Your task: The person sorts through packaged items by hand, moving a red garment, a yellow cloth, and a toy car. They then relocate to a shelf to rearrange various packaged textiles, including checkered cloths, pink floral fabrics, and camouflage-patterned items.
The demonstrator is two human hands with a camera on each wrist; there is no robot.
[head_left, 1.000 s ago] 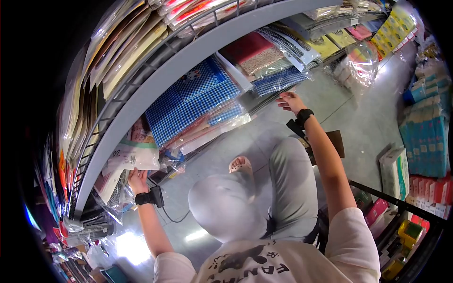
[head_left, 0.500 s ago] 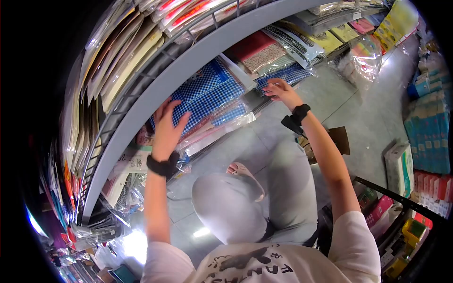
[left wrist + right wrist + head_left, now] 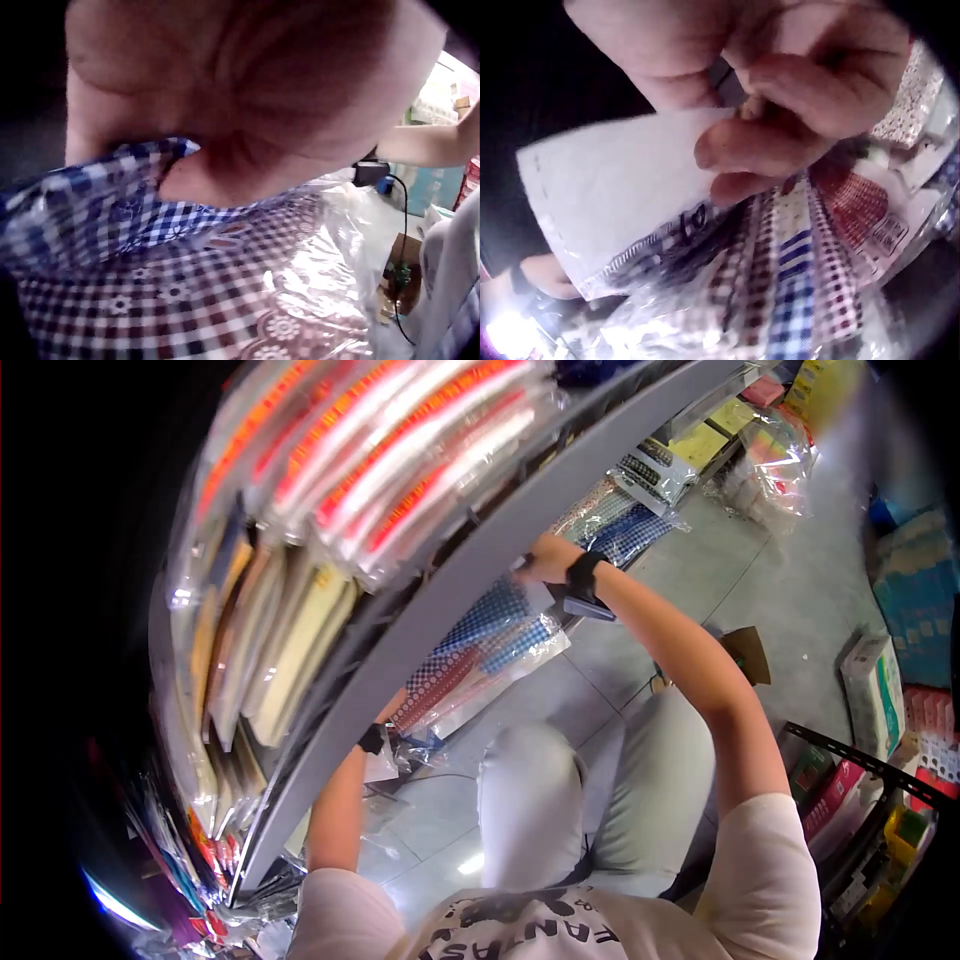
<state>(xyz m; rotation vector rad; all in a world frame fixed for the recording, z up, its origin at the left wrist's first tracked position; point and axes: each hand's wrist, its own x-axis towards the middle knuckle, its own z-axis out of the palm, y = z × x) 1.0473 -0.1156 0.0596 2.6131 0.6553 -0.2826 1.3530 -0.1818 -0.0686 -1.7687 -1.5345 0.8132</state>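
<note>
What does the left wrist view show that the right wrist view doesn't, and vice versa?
Only the left wrist view shows a brown cardboard box, a thin black cable and the left hand pinching a blue-and-white checked sheet. Only the right wrist view shows the right hand, its fingers curled on a white sheet. Both show brown checked material, clear plastic wrap and the left hand, small in the second.

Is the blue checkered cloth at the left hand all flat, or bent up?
Bent up: the blue checkered cloth curves up to the left hand, whose thumb lies over its edge.
</note>
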